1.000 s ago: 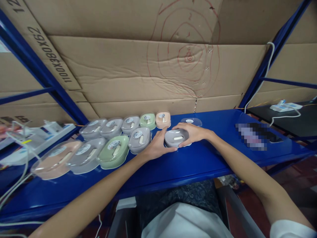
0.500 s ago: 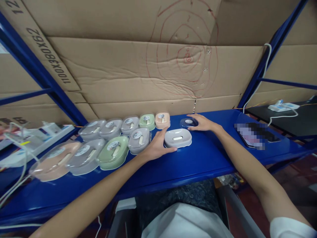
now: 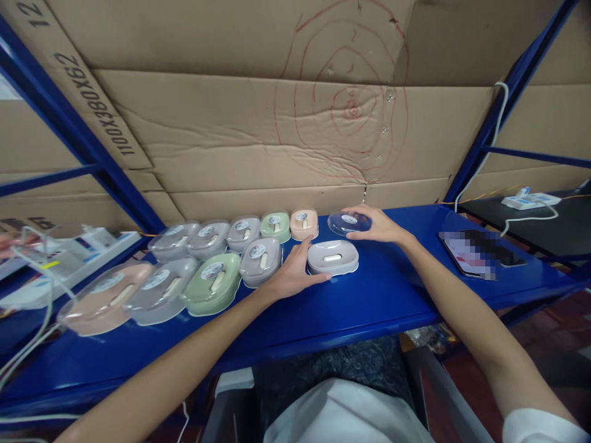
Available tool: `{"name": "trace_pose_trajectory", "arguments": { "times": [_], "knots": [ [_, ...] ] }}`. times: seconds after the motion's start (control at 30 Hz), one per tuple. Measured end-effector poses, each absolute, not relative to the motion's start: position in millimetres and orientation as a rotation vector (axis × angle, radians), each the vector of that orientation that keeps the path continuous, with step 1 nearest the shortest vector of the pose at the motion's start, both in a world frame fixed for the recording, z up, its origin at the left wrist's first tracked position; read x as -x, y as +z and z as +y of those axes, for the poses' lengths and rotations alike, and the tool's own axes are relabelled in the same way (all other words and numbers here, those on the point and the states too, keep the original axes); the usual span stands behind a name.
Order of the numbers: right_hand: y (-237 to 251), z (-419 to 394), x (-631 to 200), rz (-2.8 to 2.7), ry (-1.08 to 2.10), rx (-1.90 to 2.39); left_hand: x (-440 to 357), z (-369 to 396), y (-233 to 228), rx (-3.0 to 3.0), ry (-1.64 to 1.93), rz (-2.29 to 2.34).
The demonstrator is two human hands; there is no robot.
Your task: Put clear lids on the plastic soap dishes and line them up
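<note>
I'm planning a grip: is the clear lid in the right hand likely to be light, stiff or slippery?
The clear lid is probably light, as it looks thin and see-through. It seems fairly stiff: with the right hand at one end, it shows no visible sag. Its smooth, shiny surface may make it somewhat slippery.

Open ways: bare table [image 3: 369,301] in front of the grey dish [image 3: 332,259], plus a strip between the right forearm [image 3: 442,289] and the flat devices [image 3: 471,255], lay free. Obstacles: two close rows of lidded boxes [image 3: 213,283] blocked the left, the left hand [image 3: 295,269] flanked the dish, the right hand [image 3: 377,226] and clear lid [image 3: 341,225] occupied the space behind it, and cardboard [image 3: 221,154] closed the back.
</note>
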State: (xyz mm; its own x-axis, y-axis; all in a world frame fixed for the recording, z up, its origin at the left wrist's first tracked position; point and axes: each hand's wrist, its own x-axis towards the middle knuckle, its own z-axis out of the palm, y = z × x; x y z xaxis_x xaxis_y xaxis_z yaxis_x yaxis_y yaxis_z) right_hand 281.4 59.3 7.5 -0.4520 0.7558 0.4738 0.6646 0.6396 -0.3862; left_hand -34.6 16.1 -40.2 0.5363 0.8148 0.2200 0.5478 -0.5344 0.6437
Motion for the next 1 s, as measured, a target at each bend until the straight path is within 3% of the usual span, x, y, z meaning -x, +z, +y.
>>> {"name": "trace_pose_trajectory", "arguments": {
  "times": [0.23, 1.0],
  "knots": [
    [15.0, 27.8, -229.1, -2.423, 0.245, 0.847, 35.6, 20.9, -43.5, -2.282, 0.813, 0.950],
    [-2.4, 32.2, -220.7, -2.504, 0.247, 0.889, 34.8, 19.6, -43.6, -2.269, 0.794, 1.030]
  ]
}}
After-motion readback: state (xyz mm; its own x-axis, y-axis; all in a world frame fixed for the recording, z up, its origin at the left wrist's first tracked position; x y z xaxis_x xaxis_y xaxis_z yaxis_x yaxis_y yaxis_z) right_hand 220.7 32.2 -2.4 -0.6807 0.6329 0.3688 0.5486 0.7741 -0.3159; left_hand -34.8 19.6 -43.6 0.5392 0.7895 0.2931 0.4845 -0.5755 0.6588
